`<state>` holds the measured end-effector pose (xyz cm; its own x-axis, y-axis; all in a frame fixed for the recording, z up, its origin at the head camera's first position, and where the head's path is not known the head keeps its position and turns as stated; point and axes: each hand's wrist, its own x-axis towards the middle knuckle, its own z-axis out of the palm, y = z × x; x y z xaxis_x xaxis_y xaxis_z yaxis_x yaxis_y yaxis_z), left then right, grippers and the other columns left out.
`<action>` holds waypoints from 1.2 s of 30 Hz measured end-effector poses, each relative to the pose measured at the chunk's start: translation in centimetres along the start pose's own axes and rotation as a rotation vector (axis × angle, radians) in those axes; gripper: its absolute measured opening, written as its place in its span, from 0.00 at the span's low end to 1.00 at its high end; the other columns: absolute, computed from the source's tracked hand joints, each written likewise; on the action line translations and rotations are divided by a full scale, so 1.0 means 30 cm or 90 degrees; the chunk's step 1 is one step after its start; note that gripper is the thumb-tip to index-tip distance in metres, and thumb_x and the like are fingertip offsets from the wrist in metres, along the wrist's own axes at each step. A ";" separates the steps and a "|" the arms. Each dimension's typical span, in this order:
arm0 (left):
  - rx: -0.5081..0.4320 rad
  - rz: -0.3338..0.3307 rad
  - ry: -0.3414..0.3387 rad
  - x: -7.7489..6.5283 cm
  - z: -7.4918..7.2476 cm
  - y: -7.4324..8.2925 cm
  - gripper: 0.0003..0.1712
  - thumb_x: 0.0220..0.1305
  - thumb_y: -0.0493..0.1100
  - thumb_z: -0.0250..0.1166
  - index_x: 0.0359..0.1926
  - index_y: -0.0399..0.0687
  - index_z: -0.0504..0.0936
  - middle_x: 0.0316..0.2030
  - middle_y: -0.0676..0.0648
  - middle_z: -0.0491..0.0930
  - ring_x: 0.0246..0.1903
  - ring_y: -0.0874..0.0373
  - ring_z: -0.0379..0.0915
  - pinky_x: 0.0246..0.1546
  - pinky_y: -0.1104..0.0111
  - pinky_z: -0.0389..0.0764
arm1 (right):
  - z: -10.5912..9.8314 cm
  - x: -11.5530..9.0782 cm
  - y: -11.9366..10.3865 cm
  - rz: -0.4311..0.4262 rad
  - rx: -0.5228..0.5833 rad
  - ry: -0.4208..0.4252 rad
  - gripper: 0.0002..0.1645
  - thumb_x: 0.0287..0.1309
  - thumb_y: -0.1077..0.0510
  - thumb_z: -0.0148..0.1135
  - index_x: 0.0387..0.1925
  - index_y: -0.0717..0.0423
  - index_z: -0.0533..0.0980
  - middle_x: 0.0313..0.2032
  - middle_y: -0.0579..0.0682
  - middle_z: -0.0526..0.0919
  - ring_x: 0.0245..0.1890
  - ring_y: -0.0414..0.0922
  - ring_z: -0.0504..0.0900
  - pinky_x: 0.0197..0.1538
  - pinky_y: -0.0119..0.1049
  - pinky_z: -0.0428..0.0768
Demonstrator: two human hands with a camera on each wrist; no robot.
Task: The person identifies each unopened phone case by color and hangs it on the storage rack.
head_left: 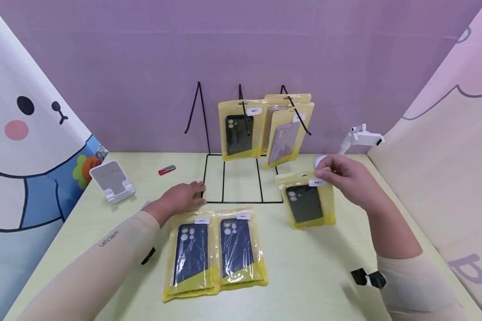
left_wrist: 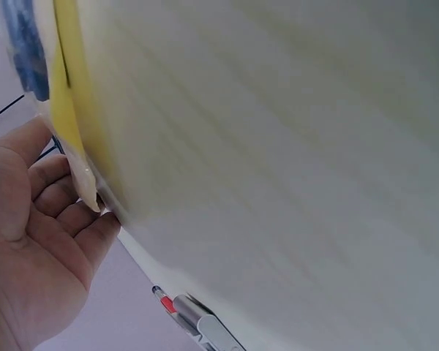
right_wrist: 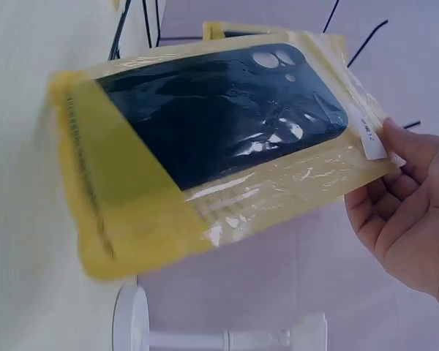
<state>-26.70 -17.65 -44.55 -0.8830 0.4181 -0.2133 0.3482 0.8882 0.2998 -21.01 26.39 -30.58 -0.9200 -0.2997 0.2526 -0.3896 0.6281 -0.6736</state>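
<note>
My right hand [head_left: 347,178] pinches the top corner of a clear-and-yellow bag holding a dark phone case [head_left: 305,203], raised above the table right of a black wire rack [head_left: 245,202]. In the right wrist view the packaged phone case [right_wrist: 227,113] slants out from the hand [right_wrist: 410,205]. With fingers loosely bent, my left hand [head_left: 180,198] rests at the rack's left base wire. In the left wrist view a bag edge [left_wrist: 77,146] partly covers that hand's fingers [left_wrist: 95,238]. Two packaged dark blue phone cases [head_left: 190,254] [head_left: 237,247] lie side by side in front.
From the rack's middle hook hangs a packaged black case [head_left: 239,133]; packaged purple cases [head_left: 285,140] hang on its right hook. The left hook [head_left: 193,107] is bare. A white phone stand [head_left: 114,180] and a red USB stick [head_left: 167,170] are left; a white holder [head_left: 359,137] stands right.
</note>
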 end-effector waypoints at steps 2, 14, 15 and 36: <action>0.000 0.000 0.001 0.000 0.001 0.000 0.36 0.71 0.57 0.57 0.73 0.46 0.63 0.74 0.41 0.57 0.73 0.42 0.53 0.71 0.49 0.61 | 0.019 0.014 -0.014 0.005 0.011 0.024 0.06 0.65 0.55 0.64 0.39 0.53 0.78 0.27 0.46 0.77 0.26 0.41 0.71 0.30 0.30 0.72; -0.005 0.007 0.001 -0.006 -0.001 0.004 0.36 0.71 0.56 0.56 0.73 0.45 0.63 0.73 0.40 0.57 0.73 0.42 0.53 0.70 0.48 0.61 | 0.123 0.095 -0.093 -0.061 0.114 0.095 0.07 0.65 0.59 0.63 0.38 0.60 0.78 0.29 0.45 0.78 0.25 0.40 0.71 0.27 0.29 0.72; -0.005 0.006 0.001 -0.005 -0.001 0.005 0.36 0.71 0.56 0.56 0.73 0.45 0.63 0.73 0.40 0.57 0.73 0.41 0.53 0.70 0.48 0.61 | 0.131 0.100 -0.102 -0.066 0.125 0.095 0.07 0.65 0.58 0.63 0.38 0.60 0.77 0.28 0.46 0.77 0.25 0.41 0.70 0.27 0.29 0.72; 0.005 0.000 -0.001 0.002 0.005 -0.003 0.37 0.71 0.58 0.56 0.74 0.47 0.61 0.74 0.40 0.56 0.73 0.41 0.53 0.70 0.47 0.62 | 0.211 0.238 -0.230 -0.092 0.170 0.129 0.09 0.66 0.52 0.61 0.41 0.54 0.76 0.29 0.49 0.71 0.25 0.47 0.66 0.27 0.33 0.68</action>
<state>-26.75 -17.69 -44.74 -0.8829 0.4177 -0.2144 0.3499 0.8899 0.2926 -24.60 15.37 -28.51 -0.8564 -0.2061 0.4734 -0.5161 0.3715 -0.7718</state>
